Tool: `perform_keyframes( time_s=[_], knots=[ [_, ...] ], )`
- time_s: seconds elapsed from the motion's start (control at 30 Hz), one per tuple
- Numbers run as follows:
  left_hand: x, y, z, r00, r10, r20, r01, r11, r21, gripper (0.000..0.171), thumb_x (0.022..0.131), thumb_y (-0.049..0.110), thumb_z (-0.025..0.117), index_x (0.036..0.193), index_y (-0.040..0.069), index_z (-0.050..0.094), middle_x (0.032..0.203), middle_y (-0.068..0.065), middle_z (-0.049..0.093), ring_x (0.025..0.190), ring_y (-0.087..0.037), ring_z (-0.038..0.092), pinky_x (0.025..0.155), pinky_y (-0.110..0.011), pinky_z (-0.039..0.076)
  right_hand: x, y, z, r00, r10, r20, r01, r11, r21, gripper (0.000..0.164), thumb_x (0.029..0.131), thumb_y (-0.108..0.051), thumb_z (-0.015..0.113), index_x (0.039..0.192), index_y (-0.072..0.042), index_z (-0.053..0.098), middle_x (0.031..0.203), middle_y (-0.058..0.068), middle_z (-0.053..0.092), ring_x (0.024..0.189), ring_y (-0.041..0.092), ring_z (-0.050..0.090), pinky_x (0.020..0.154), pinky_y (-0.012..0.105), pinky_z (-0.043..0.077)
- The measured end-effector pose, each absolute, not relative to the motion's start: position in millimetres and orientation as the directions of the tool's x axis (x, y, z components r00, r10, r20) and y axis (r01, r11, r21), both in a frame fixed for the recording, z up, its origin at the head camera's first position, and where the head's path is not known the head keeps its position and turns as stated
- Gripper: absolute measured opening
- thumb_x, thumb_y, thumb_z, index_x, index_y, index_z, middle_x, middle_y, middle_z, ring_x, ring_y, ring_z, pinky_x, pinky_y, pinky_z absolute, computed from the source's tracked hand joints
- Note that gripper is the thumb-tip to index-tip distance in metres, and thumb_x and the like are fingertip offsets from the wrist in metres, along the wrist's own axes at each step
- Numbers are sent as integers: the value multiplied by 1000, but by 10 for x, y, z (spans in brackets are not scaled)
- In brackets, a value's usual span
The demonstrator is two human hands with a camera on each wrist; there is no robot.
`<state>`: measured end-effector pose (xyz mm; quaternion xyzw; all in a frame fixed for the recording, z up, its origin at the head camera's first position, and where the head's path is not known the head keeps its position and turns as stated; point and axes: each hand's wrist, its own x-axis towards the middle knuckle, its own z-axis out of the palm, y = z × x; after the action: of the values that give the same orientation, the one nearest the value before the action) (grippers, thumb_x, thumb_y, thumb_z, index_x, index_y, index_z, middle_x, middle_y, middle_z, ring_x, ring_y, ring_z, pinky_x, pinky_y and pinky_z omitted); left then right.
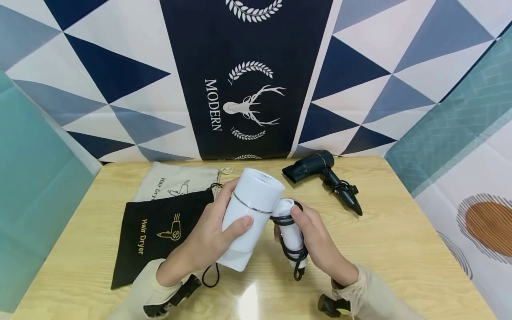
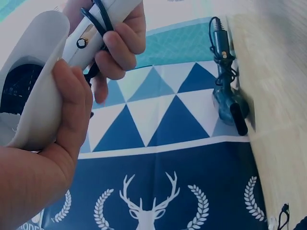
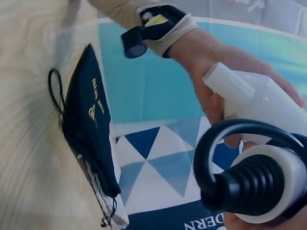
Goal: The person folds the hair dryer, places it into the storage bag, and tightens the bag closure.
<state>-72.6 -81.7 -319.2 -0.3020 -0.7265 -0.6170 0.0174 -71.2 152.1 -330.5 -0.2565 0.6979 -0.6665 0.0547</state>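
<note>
Black cord (image 3: 202,160) could uncoil if the right hand (image 1: 320,242), fingers gripping the handle (image 1: 293,238) four o'clock from the barrel (image 1: 258,191) the left hand (image 1: 210,240) grips, loosens.

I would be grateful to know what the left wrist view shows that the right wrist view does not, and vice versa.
Only the left wrist view shows the dark hair dryer with its wound cord, and the printed deer head.

Only the right wrist view shows the lettering on the black pouch, the black camera at the left wrist, and the ribbed cord sleeve.

Both share the white hair dryer, the left hand, the right hand, the triangle-patterned backdrop and the wooden table.
</note>
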Motion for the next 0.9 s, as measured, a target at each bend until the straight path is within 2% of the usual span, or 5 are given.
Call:
perform_keyframes(
  time_s=[0.1, 0.3, 0.43, 0.57, 0.9],
  knots=[
    [-725, -826, -3210, -818, 411, 403, 463, 53, 885, 54, 97, 23, 57, 146, 17, 36, 103, -11, 63, 77, -19, 67, 59, -37, 58, -740, 1536, -3324, -817, -523, 244, -247, -65, -967, 52, 110, -27, 20, 103, 7, 59, 82, 18, 62, 71, 23, 65, 65, 37, 55],
    [-740, -853, -3199, -815, 401, 419, 464, 18, 886, 50, 99, 27, 54, 145, 16, 37, 105, -10, 61, 77, -21, 65, 58, -37, 56, -761, 1564, -3315, -748, -609, 263, -187, -187, -964, 42, 110, -22, 22, 118, 5, 53, 92, 17, 61, 80, 23, 67, 74, 40, 56],
    [-753, -848, -3205, -817, 398, 416, 455, 2, 891, 50, 100, 26, 53, 146, 14, 37, 105, -11, 60, 78, -22, 64, 59, -38, 56, -740, 1550, -3302, -767, -580, 274, -131, -276, -952, 29, 109, -14, 28, 126, -1, 46, 93, 13, 61, 76, 20, 67, 68, 40, 57],
    [-775, -823, -3253, -830, 394, 395, 426, -11, 905, 49, 101, 26, 52, 145, 13, 37, 106, -13, 59, 80, -24, 64, 60, -39, 57, -726, 1529, -3306, -806, -529, 264, -120, -290, -949, 22, 108, -11, 30, 125, -4, 43, 89, 14, 61, 68, 20, 66, 59, 37, 57],
    [-837, -751, -3328, -854, 382, 354, 370, -33, 928, 50, 102, 29, 50, 147, 13, 34, 108, -14, 59, 80, -26, 65, 59, -42, 57, -755, 1526, -3312, -849, -472, 239, -130, -252, -959, 25, 110, -14, 30, 128, -6, 44, 86, 13, 59, 59, 19, 62, 52, 36, 53]
  ],
)
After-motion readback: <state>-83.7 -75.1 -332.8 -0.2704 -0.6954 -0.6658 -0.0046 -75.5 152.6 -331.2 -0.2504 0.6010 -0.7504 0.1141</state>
